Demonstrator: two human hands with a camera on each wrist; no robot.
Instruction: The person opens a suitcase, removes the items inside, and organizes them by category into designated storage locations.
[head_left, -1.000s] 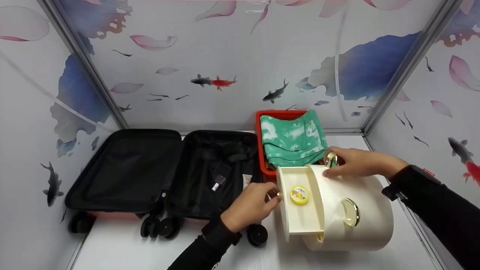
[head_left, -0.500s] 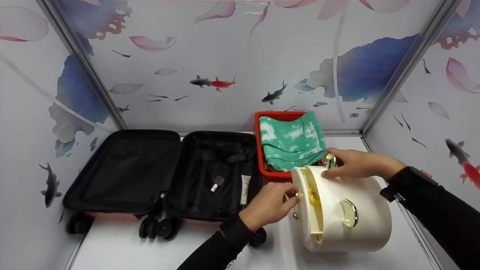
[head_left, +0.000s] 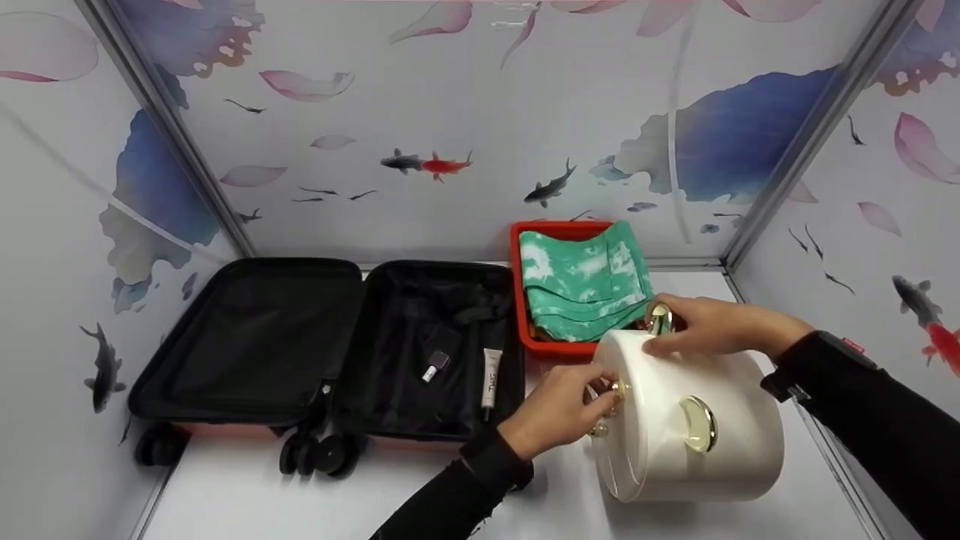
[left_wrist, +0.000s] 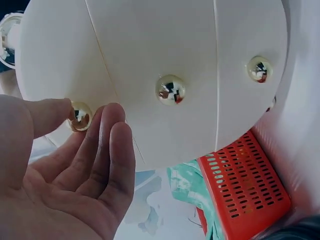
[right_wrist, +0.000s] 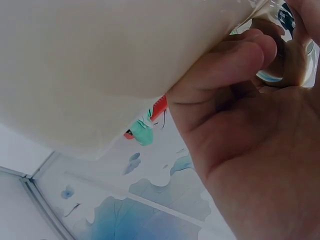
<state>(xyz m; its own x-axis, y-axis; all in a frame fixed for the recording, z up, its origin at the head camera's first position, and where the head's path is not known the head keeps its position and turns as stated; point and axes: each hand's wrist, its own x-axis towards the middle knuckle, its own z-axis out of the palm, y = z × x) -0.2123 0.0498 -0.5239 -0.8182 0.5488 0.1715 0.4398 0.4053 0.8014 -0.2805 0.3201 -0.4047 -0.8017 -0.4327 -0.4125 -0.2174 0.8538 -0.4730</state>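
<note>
A cream, rounded drawer box [head_left: 720,442] lies at the right of the white table in the head view. Its front is flush, and the left wrist view shows several parts of that front [left_wrist: 150,35] with gold knobs. My left hand [head_left: 559,409] pinches the top drawer's gold knob [left_wrist: 81,116] between thumb and fingers. At the box's far side, my right hand [head_left: 709,324] grips a gold handle [head_left: 661,320], its fingers curled in the right wrist view. Another gold handle [head_left: 699,424] shows on the curved side. The drawer's contents are hidden.
An open black suitcase [head_left: 255,337] lies left, holding a white tube [head_left: 490,379] and a small dark-and-white item [head_left: 433,367]. Behind the box stands a red basket [head_left: 517,300] with folded green cloth [head_left: 585,285]. Patterned walls [head_left: 480,90] enclose the table.
The pulled-out drawer, with a round yellow tin in it, has slid right into the box and is now closed. My left hand moved right with its knob; my right hand stayed on the handle.
</note>
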